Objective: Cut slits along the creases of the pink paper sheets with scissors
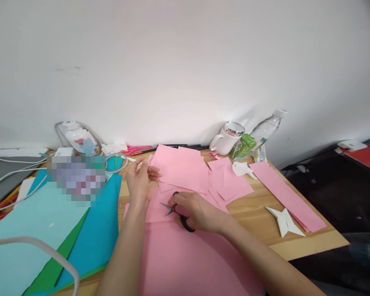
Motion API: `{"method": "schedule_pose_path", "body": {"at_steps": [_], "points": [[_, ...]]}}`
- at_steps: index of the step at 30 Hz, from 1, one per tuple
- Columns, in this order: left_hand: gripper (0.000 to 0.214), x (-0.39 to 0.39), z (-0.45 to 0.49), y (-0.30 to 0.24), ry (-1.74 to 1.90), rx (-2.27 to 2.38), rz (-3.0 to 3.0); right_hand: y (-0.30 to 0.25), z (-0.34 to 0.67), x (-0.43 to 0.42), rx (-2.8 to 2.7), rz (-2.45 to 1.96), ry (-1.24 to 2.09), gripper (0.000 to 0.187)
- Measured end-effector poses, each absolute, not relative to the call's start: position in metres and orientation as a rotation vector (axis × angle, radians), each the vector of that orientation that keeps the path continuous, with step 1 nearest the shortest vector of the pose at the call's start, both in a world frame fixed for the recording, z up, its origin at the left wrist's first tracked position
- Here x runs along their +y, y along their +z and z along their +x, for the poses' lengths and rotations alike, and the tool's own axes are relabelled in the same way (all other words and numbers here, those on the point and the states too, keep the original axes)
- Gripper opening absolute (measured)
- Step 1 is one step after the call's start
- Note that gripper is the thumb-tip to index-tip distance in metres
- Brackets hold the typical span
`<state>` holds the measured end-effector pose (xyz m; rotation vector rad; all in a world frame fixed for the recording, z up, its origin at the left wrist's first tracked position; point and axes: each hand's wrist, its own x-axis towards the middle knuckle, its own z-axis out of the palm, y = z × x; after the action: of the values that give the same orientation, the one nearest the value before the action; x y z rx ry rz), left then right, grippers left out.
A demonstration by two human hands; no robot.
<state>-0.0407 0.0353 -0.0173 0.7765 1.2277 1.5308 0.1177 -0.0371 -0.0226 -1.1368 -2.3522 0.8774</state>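
Observation:
My right hand (200,209) grips a pair of scissors (170,209) with black handles. The blades are spread and point left, over pink paper. My left hand (142,179) is raised at the left edge of a stack of pink paper pieces (181,168), its fingers loosely bent and apart. Whether its fingertips touch the stack is hard to see. Beneath my wrists, a large pink sheet (191,259) runs toward me over the near edge of the table.
Blue sheets (95,234) and cables lie left. At the back stand a white bottle (80,137), a white mug (228,137), a green carton (243,146) and a leaning water bottle (268,127). Right are pink strips (286,193) and a folded white paper star (285,222).

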Motion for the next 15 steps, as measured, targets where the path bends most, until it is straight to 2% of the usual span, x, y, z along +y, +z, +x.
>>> {"method": "schedule_pose_path", "body": {"at_steps": [3,6,9,12,15], "points": [[0.023,0.032,-0.038,-0.017,1.686,1.326,0.862,-0.029,0.116,-0.038,-2.057,-1.164,0.982,0.02],[0.022,0.025,-0.035,-0.018,2.214,1.516,1.224,-0.036,0.115,-0.037,-1.831,-1.209,0.977,0.014],[0.024,0.02,-0.031,-0.02,2.52,1.405,1.647,-0.033,0.122,-0.03,-1.548,-1.25,0.893,0.011],[0.038,0.02,-0.026,-0.021,2.368,1.367,1.651,-0.021,0.136,-0.018,-0.966,-1.23,0.808,0.019],[0.043,0.023,-0.022,-0.02,1.811,1.232,1.274,-0.014,0.147,-0.003,-0.646,-1.032,0.773,0.027]]}}
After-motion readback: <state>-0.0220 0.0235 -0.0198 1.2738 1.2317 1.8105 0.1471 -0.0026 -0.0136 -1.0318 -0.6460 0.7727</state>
